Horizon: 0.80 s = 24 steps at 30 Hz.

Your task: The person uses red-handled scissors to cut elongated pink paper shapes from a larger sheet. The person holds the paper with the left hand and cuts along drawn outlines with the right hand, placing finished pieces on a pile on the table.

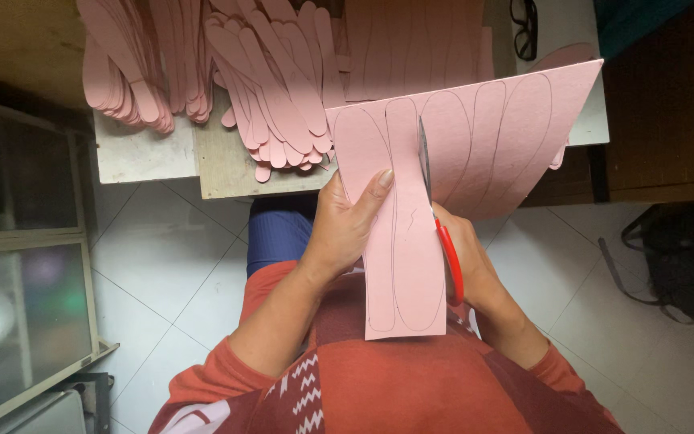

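two hands [347, 233] cut pink sheet [475, 137] (scissors [437, 209] in right).

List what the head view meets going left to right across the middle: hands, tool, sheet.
Left hand gripping the pink sheet → red-handled scissors cutting along a drawn outline → right hand holding the scissors.

Right hand [466, 255] half behind pink sheet [475, 137]
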Available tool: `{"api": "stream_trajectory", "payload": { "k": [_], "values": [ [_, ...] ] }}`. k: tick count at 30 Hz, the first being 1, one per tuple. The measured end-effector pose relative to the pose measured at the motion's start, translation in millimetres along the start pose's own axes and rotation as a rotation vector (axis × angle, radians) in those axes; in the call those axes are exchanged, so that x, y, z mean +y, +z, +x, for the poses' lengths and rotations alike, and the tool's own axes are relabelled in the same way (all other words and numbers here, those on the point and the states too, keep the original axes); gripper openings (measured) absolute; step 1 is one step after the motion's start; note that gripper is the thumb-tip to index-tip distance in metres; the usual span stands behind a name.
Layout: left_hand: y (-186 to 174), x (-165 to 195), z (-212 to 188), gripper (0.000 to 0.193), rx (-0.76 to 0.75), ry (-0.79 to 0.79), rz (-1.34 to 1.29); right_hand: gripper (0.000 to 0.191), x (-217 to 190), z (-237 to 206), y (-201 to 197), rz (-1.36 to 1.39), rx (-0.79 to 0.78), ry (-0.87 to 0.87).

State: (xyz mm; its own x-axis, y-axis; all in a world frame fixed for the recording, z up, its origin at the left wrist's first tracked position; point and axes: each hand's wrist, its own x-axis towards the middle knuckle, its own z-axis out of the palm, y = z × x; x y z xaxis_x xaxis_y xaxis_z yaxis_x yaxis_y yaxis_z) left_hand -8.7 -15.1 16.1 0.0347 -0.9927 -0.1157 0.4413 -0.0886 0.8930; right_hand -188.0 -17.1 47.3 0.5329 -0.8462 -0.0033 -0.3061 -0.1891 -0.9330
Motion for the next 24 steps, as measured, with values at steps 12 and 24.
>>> {"api": "stream_trajectory", "payload": {
  "k": [12,24],
  "values": [
    [0.2,-2.9,2.2,0.030,0.025,-0.032,-0.053,0.034,11.5,-0.6,2.8,0.014,0.033,0.252],
    [0.7,1.1,8.4,0.031,0.036,-0.034,-0.016,0.043,11.3,22.8,-4.4,-0.009,0.027,0.093]
  ]
}}
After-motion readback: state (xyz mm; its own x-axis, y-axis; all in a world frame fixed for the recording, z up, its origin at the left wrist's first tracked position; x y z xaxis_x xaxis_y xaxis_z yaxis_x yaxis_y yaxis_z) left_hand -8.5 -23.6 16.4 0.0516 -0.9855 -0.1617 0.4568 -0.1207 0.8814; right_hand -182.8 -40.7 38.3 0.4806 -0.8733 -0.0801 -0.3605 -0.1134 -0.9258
